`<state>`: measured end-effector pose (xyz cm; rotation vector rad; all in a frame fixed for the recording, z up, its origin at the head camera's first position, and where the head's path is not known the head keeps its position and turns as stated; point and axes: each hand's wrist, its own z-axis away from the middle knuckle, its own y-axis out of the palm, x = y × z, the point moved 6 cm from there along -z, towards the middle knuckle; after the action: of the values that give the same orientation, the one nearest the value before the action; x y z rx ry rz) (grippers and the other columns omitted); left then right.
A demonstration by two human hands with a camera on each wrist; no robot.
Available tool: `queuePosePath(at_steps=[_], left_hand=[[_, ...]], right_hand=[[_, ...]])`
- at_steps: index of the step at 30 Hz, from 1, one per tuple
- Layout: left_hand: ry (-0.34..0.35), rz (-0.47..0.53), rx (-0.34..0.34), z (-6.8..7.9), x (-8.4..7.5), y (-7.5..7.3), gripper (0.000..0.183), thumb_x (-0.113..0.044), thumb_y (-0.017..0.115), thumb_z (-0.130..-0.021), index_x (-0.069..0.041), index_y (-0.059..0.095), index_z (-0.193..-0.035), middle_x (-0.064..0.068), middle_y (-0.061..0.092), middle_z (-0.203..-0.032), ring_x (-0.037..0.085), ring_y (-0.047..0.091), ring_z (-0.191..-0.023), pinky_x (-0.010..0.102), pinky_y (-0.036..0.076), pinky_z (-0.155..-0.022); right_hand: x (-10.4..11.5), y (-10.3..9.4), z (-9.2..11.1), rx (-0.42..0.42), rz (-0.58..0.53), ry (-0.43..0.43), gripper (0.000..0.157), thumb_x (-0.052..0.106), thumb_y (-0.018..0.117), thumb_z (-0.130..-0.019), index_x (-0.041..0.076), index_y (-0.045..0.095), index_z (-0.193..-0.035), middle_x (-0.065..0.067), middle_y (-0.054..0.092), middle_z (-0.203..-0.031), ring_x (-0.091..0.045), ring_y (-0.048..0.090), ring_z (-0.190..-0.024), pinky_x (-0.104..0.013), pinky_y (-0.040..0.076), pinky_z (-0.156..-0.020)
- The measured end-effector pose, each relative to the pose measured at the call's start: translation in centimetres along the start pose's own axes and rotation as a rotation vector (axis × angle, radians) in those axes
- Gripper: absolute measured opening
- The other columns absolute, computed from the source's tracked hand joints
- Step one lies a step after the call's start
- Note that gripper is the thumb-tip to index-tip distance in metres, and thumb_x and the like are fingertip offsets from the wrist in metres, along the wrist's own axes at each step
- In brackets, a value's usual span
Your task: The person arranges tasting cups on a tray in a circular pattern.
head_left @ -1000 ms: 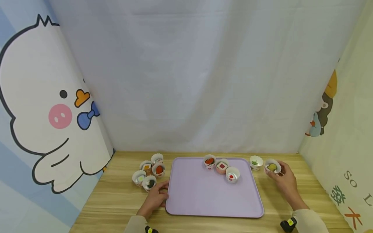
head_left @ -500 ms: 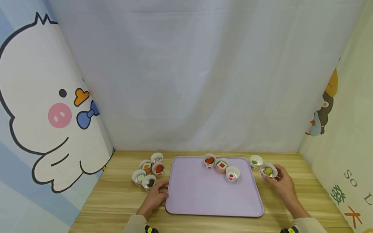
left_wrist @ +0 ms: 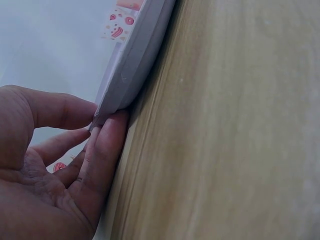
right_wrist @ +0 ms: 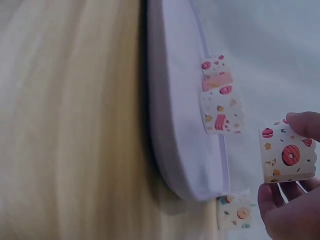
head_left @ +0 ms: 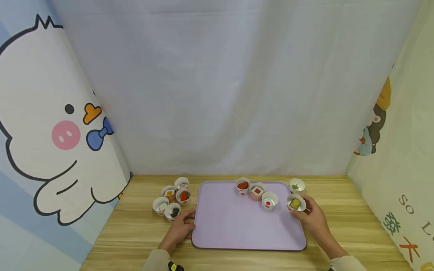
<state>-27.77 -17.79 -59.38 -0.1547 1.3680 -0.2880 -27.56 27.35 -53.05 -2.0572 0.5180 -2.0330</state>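
My right hand (head_left: 315, 220) grips a paper cup (right_wrist: 275, 157) printed with donuts, holding a yellow-green piece. In the head view this cup is over the right side of the lilac tray (head_left: 234, 227), and in the right wrist view it is held off the tray. Thumb and fingers are on opposite sides of the cup. At the tray's left edge my left hand (head_left: 179, 229) pinches the rim, thumb above and fingers underneath. Three cups stand along the tray's back right: one with red pieces (head_left: 243, 192), a pinkish one (head_left: 256, 197), and a white one (head_left: 272, 196).
Another paper cup (head_left: 296, 192) with green bits stands just off the tray's back right corner. Several cups, among them one with a dark piece (head_left: 168, 217), cluster left of the tray on the wooden table (head_left: 135, 233). A pale curtain (head_left: 217, 94) hangs behind.
My right hand has carried the cup with the yellow-green piece leftward, from the table's right side to over the tray's right edge. The left hand has stayed at the tray rim.
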Motion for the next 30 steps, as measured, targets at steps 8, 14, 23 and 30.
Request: queuePosePath(at_steps=[8,14,23,30], left_hand=[[0.006,0.032,0.023,-0.2,0.2,0.1,0.062,0.007,0.059,-0.079,0.002,0.049,-0.140,0.021,0.056,-0.121,0.015,0.060,-0.084,0.035,0.057,-0.053],[0.012,0.028,0.021,-0.2,0.2,0.1,0.062,0.007,0.059,-0.079,0.002,0.049,-0.139,0.021,0.056,-0.121,0.015,0.060,-0.084,0.035,0.057,-0.053],[0.014,0.027,0.011,-0.1,0.2,0.0,0.062,0.007,0.060,-0.079,0.002,0.050,-0.140,0.020,0.056,-0.121,0.015,0.060,-0.083,0.036,0.057,-0.053],[0.001,0.013,-0.006,-0.1,0.3,0.0,0.062,0.007,0.060,-0.079,0.001,0.049,-0.140,0.020,0.056,-0.122,0.016,0.060,-0.084,0.037,0.057,-0.053]], right_hand=[[-0.6,2.3,0.5,0.015,-0.003,-0.041,0.069,0.015,0.080,-0.080,0.002,0.046,-0.139,-0.020,0.056,-0.134,0.011,0.050,-0.102,-0.005,0.042,-0.088],[-0.7,4.0,0.9,0.033,0.025,-0.032,0.065,0.015,0.083,-0.076,0.002,0.052,-0.132,-0.018,0.060,-0.128,0.002,0.054,-0.105,-0.013,0.047,-0.090],[-0.6,5.5,1.0,0.030,0.029,-0.029,0.064,0.013,0.085,-0.073,0.001,0.055,-0.129,-0.018,0.063,-0.124,-0.015,0.059,-0.108,-0.019,0.051,-0.088],[-0.6,6.3,0.9,0.032,0.067,-0.024,0.063,0.010,0.086,-0.072,0.002,0.057,-0.127,-0.019,0.067,-0.119,-0.013,0.059,-0.099,-0.019,0.051,-0.079]])
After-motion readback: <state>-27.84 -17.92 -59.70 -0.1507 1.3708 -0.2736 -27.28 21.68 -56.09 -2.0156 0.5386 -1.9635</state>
